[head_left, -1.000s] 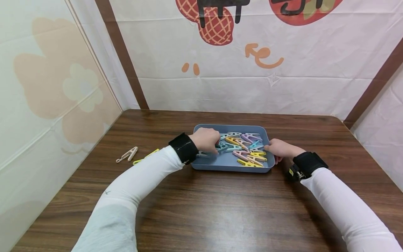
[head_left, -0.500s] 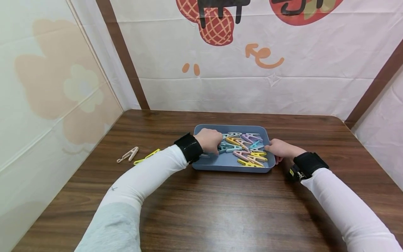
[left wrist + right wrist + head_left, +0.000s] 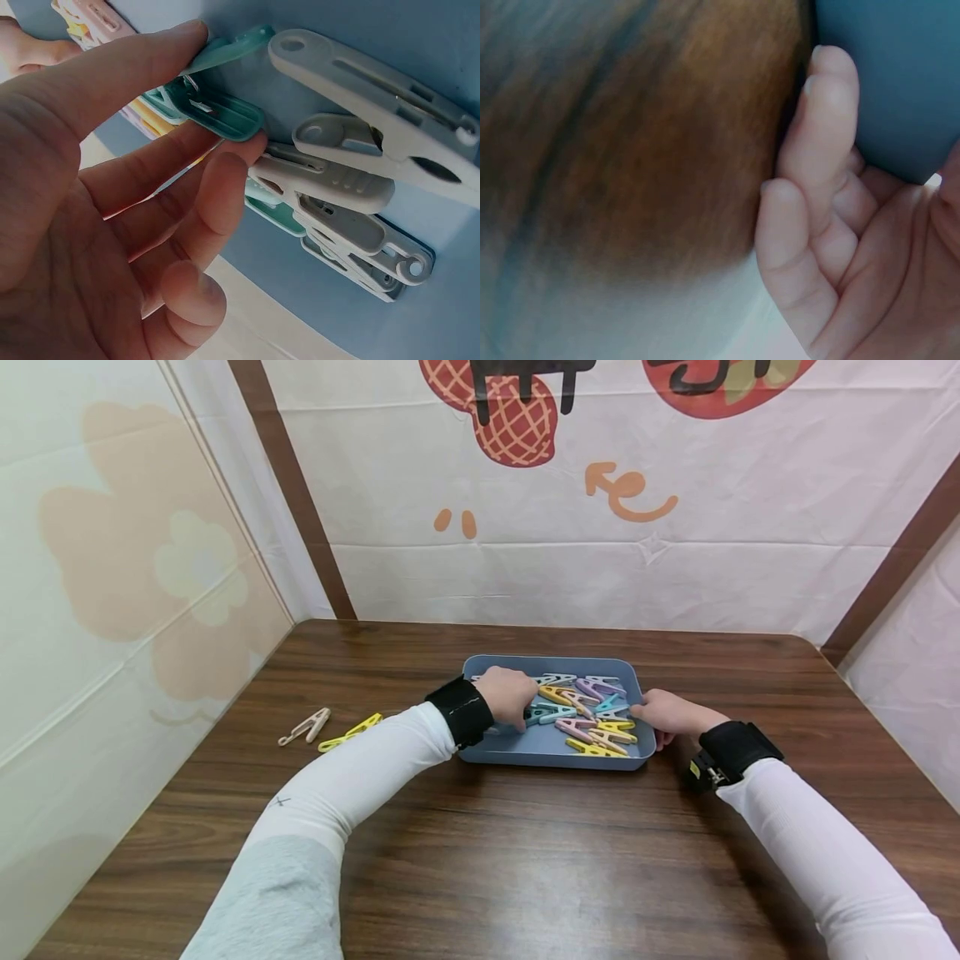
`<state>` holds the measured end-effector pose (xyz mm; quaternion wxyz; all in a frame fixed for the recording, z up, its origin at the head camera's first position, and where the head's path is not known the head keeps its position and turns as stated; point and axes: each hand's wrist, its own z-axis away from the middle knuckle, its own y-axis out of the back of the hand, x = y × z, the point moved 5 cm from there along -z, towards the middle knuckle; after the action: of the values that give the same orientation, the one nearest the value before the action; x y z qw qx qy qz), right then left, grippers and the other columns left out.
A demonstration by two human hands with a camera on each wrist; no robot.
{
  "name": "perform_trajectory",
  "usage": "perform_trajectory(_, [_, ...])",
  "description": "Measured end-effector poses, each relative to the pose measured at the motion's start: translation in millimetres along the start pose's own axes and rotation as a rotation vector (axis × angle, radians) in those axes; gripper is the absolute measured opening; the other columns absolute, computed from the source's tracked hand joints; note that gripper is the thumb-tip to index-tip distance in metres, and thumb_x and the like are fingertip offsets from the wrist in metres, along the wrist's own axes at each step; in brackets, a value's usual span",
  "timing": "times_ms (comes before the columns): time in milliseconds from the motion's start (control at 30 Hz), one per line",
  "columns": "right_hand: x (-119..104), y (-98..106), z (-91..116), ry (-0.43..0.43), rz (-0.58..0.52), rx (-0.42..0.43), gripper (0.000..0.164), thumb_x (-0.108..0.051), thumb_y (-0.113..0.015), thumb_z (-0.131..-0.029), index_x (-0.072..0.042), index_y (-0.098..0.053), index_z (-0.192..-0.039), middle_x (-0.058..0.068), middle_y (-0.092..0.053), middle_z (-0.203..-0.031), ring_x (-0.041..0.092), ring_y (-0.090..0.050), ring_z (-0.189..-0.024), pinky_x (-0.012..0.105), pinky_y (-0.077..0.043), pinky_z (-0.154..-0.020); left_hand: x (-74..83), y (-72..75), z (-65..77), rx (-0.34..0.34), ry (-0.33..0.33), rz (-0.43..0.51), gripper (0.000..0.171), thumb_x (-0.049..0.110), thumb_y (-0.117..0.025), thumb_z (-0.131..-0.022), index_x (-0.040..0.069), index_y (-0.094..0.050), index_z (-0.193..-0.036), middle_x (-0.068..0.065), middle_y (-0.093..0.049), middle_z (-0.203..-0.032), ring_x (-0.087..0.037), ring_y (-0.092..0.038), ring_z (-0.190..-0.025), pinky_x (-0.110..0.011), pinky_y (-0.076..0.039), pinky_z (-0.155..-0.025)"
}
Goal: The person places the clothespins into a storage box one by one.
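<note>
A blue-grey tray (image 3: 517, 752) holds several clothespins in yellow, pink, purple, teal and grey. Inside its left half, my left hand (image 3: 507, 695) pinches a teal clothespin (image 3: 238, 121), thumb on one arm of it and fingers on the other. Grey clothespins (image 3: 337, 169) lie just beyond the fingertips in the left wrist view. At the tray's right end my right hand (image 3: 670, 712) grips the rim, thumb on top. Its fingers curl against the tray's outer wall (image 3: 900, 90) in the right wrist view.
To the left of the tray, a beige clothespin (image 3: 307, 727) and a yellow clothespin (image 3: 349, 732) lie on the brown wooden table (image 3: 480, 860). White printed cloth (image 3: 375, 577) hangs behind the table and along its sides.
My left hand has shifted a little to the right inside the tray, and more of the yellow clothespin on the table shows. The right hand has stayed on the rim.
</note>
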<state>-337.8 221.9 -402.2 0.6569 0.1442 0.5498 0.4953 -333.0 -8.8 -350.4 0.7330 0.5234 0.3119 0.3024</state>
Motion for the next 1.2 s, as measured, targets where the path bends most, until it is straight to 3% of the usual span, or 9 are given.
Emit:
perform_trajectory(300, [-1.6,-1.8,-0.4,0.004,0.0,-0.008,0.029,-0.015,-0.039,-0.102,0.005,-0.057,-0.093,0.003,-0.057,-0.056,0.012,-0.057,-0.048,0.026,-0.045,-0.049,-5.4,-2.9,-0.3,0.053,-0.031,0.017,0.025,0.036,-0.077,-0.083,0.015,-0.064,-0.09,0.004,-0.059,-0.081,-0.012,-0.052,-0.071,-0.025,-0.038,-0.058])
perform_trajectory(533, [-3.5,-1.8,-0.4,0.022,0.008,-0.007,0.03,-0.015,-0.039,-0.102,0.003,-0.059,-0.088,0.003,-0.057,-0.056,0.013,-0.057,-0.048,0.027,-0.046,-0.05,-24.0,4.4,25.5,0.133,0.029,0.094,0.029,0.041,-0.067,-0.09,0.013,-0.069,-0.098,0.002,-0.064,-0.087,-0.013,-0.056,-0.073,-0.03,-0.045,-0.063])
perform_trajectory(700, [-3.1,-1.5,-1.2,0.017,0.002,-0.008,0.029,-0.015,-0.039,-0.102,0.004,-0.058,-0.091,0.003,-0.057,-0.056,0.013,-0.056,-0.047,0.026,-0.044,-0.049,-55.9,4.2,53.6,0.197,0.087,0.174,0.031,0.041,-0.065,-0.092,0.012,-0.071,-0.102,0.002,-0.065,-0.085,-0.013,-0.058,-0.072,-0.033,-0.047,-0.062])
perform_trajectory(867, [-2.6,-1.4,-0.4,0.017,-0.004,-0.01,0.03,-0.015,-0.039,-0.102,0.004,-0.059,-0.088,0.003,-0.057,-0.055,0.013,-0.057,-0.047,0.027,-0.045,-0.048,-99.0,3.4,87.8,0.218,0.206,0.215,0.033,0.042,-0.066,-0.09,0.012,-0.07,-0.102,0.0,-0.066,-0.088,-0.017,-0.061,-0.078,-0.039,-0.048,-0.068])
perform_trajectory(1033, [-1.3,-0.4,0.0,0.008,-0.006,-0.005,0.031,-0.016,-0.04,-0.102,0.004,-0.059,-0.09,0.003,-0.057,-0.056,0.014,-0.057,-0.048,0.027,-0.045,-0.049,-144.5,-3.4,126.3,0.171,0.324,0.278,0.041,0.042,-0.063,-0.091,0.006,-0.067,-0.11,-0.009,-0.067,-0.101,-0.026,-0.062,-0.089,-0.047,-0.048,-0.075])
perform_trajectory(1200, [-0.3,-0.5,-0.8,0.002,-0.008,-0.009,0.031,-0.016,-0.039,-0.102,0.005,-0.059,-0.091,0.003,-0.057,-0.056,0.014,-0.056,-0.048,0.027,-0.044,-0.049,-182.2,-24.4,157.2,0.09,0.406,0.362,0.049,0.044,-0.06,-0.092,0.0,-0.064,-0.114,-0.016,-0.066,-0.106,-0.03,-0.062,-0.092,-0.051,-0.047,-0.076])
